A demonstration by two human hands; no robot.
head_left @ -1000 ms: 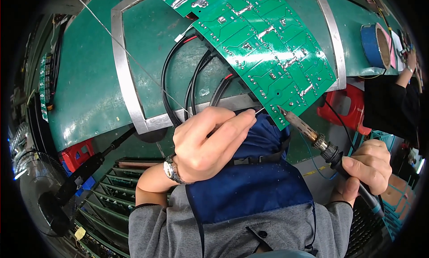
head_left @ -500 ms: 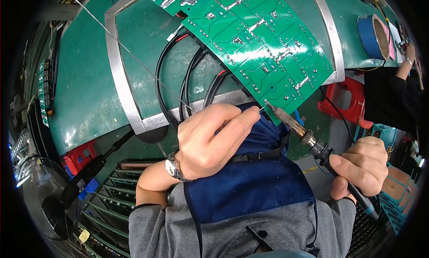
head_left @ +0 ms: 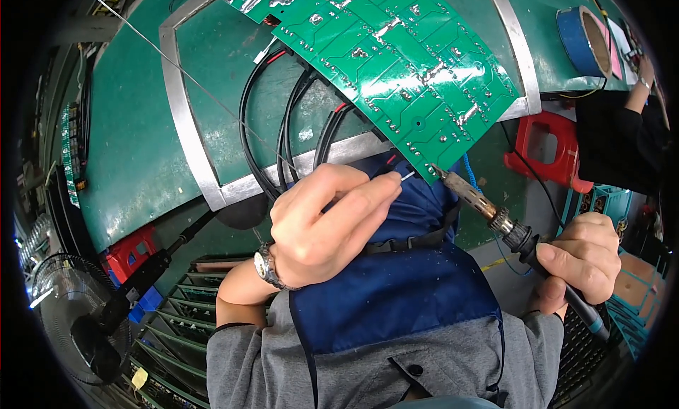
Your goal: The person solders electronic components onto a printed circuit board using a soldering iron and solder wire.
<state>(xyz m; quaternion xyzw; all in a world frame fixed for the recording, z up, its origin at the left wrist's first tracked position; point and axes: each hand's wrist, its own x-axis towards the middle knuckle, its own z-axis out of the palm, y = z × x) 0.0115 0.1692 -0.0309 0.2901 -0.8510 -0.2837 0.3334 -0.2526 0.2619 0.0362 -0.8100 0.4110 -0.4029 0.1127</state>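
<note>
Right hand (head_left: 576,257) is wrapped around the black handle of a soldering iron (head_left: 495,218), whose tip meets the lower corner of the green circuit board (head_left: 403,62) at its near edge. Left hand (head_left: 325,221) pinches a thin strand of solder wire (head_left: 407,175) between thumb and forefinger, its bright end pointing at that same corner, just beside the iron's tip. The board lies solder side up, tilted across a metal frame (head_left: 184,126) on the green bench, with black cables (head_left: 283,126) looping out from under it.

By the look of it, the step in hand is soldering a joint at that board corner: iron and wire are both brought to one spot. The next move calls for feeding the wire steadily into the heated joint while holding the iron still, then drawing the wire away before the iron; a slip could bridge the neighbouring silver pads.

A roll of blue tape (head_left: 583,30) sits at the far right of the bench, a red stool (head_left: 548,147) stands below it, and another person's dark sleeve (head_left: 622,136) shows at the right edge.
</note>
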